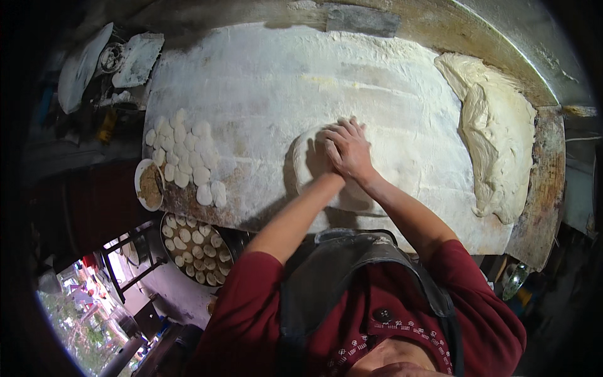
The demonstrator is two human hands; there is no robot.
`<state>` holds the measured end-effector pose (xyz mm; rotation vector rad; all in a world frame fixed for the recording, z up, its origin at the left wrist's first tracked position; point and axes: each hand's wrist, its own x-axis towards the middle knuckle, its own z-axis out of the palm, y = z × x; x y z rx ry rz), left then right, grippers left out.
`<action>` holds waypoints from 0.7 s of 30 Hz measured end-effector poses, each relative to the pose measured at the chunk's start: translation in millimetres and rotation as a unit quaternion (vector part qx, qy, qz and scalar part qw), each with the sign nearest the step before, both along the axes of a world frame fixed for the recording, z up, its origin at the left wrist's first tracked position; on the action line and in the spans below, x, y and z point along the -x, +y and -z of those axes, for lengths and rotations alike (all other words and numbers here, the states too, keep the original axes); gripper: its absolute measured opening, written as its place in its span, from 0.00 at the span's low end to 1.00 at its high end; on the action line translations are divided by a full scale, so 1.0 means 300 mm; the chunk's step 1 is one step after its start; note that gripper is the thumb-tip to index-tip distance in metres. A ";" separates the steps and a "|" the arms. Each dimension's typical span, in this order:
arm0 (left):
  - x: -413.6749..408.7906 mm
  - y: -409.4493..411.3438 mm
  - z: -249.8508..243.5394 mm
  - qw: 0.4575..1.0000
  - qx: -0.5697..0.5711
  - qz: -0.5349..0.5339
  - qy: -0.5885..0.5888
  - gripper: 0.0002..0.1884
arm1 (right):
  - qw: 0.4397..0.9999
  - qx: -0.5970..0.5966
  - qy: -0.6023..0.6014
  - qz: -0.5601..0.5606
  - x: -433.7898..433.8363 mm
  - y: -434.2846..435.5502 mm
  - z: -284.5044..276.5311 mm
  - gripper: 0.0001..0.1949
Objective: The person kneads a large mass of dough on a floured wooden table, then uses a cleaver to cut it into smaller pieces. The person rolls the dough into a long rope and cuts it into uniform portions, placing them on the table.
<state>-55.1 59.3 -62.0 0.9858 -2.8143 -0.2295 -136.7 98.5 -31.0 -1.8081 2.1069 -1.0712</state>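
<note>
My right hand (354, 154) lies on top of my left hand (333, 168), with both arms crossing at the wrists. Together they press down on a wide, flattened round of dough (391, 176) near the front of the floured work board (264, 94). The fingers of my right hand are spread. Most of my left hand is covered, so its finger positions are unclear. To the right, a large soft mass of dough (499, 136) rests along the board's edge. Several small flat dough pieces (181, 150) lie clustered at the left.
A white bowl of brownish filling or crumbs (150, 184) sits at the board's left corner. Below it stands a round pan (165, 238) of small dough pieces. A floury scale (110, 59) is at upper left. A grey slab (362, 21) lies along the back rim.
</note>
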 end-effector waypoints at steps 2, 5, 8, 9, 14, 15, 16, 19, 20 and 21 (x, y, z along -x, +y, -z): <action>-0.028 0.151 -0.026 0.999 -0.005 0.031 -0.012 0.26 | 0.998 -0.031 0.030 -0.053 -0.033 0.143 -0.038 0.16; -0.067 0.266 -0.035 0.999 -0.025 0.040 -0.010 0.26 | 0.995 -0.047 0.034 -0.077 -0.093 0.278 -0.050 0.18; -0.063 0.267 -0.007 0.999 -0.027 0.031 -0.014 0.26 | 0.993 -0.066 0.027 -0.089 -0.096 0.288 -0.026 0.19; -0.040 0.249 0.006 0.999 -0.024 0.028 -0.012 0.26 | 0.993 -0.066 0.027 -0.093 -0.079 0.272 -0.020 0.20; 0.043 0.166 0.061 1.000 -0.003 0.018 -0.008 0.25 | 0.994 -0.017 0.022 -0.107 -0.011 0.180 0.053 0.16; 0.055 0.155 0.060 1.000 0.002 0.020 -0.004 0.25 | 0.994 -0.007 0.022 -0.106 -0.001 0.163 0.056 0.16; 0.065 0.141 0.061 1.000 0.009 0.022 -0.001 0.25 | 0.994 0.003 0.021 -0.105 0.010 0.145 0.060 0.15; 0.089 0.078 0.058 0.999 0.036 0.031 0.005 0.25 | 0.994 0.009 0.026 -0.107 0.037 0.097 0.042 0.13; 0.093 0.067 0.051 0.998 0.046 0.039 0.003 0.25 | 0.994 0.004 0.034 -0.101 0.038 0.093 0.041 0.13; 0.102 0.058 0.037 0.997 0.061 0.053 -0.002 0.25 | 0.995 -0.001 0.045 -0.091 0.044 0.091 0.041 0.12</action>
